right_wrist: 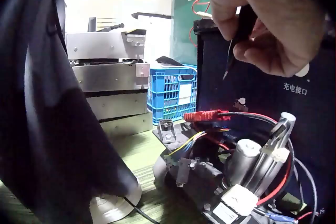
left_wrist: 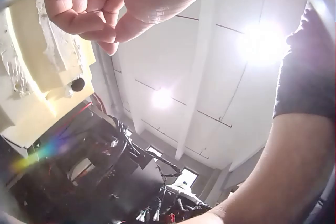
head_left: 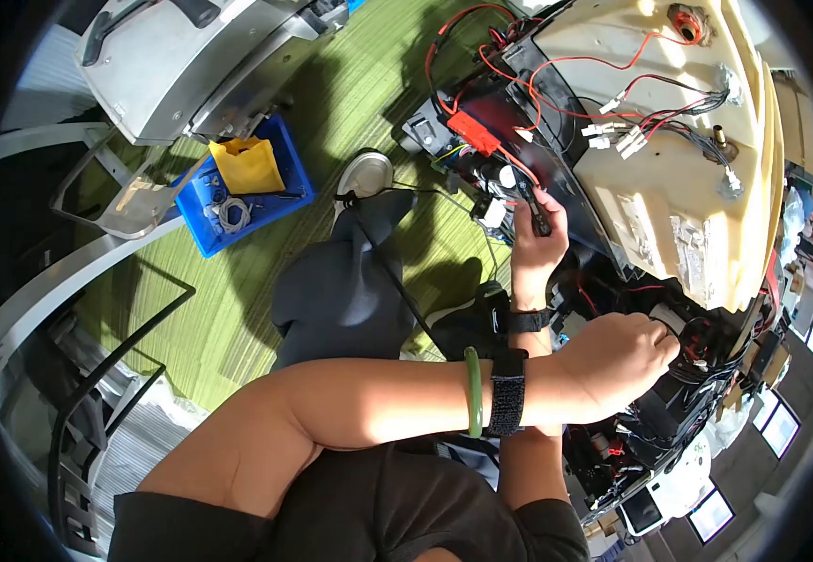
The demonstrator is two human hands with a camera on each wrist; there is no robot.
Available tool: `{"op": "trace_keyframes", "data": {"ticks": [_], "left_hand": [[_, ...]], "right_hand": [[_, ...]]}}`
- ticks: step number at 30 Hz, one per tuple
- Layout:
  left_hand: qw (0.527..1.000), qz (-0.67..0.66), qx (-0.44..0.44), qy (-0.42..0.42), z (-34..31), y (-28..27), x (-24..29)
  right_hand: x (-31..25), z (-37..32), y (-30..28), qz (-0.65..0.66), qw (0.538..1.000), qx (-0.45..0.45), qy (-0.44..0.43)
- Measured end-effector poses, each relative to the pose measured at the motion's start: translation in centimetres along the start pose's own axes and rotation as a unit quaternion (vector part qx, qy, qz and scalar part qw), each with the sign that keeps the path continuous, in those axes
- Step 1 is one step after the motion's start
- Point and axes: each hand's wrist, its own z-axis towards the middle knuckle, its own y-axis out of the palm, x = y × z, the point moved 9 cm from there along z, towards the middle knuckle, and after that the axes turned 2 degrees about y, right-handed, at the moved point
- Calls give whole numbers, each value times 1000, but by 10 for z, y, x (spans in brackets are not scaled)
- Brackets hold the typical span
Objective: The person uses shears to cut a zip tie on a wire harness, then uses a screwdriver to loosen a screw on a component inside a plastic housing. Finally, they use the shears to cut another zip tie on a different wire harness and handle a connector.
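left forearm (head_left: pixel 392 395) crosses over right arm (head_left: pixel 530 468); wires (head_left: pixel 709 100) clutter cream shell (head_left: pixel 603 178); passage over floor (head_left: pixel 205 314) beside blue bin (head_left: pixel 280 206)

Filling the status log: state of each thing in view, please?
Tool: held, tip down
Right hand: gripping tool
Left hand: fingers curled, nothing visibly held
White plugs: loose, apparently unplugged
Red connector: wired, mating unclear
Bin: open, holding things
Grey cable: coiled
Ceiling lights: lit

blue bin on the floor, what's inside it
In the head view, the blue bin holds a coiled pale cable, and a yellow item lies across part of it. Whatever sits beneath the yellow item is covered and cannot be seen.
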Motion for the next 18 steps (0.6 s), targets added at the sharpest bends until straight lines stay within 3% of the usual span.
{"op": "trace_keyframes", "data": {"ticks": [3, 7, 9, 18], "left_hand": [[999, 37, -2, 31, 8, -7, 2], [995, 31, 27, 88, 15, -20, 8], [980, 87, 44, 173, 16, -25, 23], [964, 77, 98, 236, 27, -38, 32]], "right_hand": [[-13, -4, -2, -45, 999, 14, -21], [-13, -6, -7, -2, 999, 28, -21], [-8, -6, -11, 14, 999, 37, 11], [-42, -11, -15, 20, 999, 46, -21]]}}
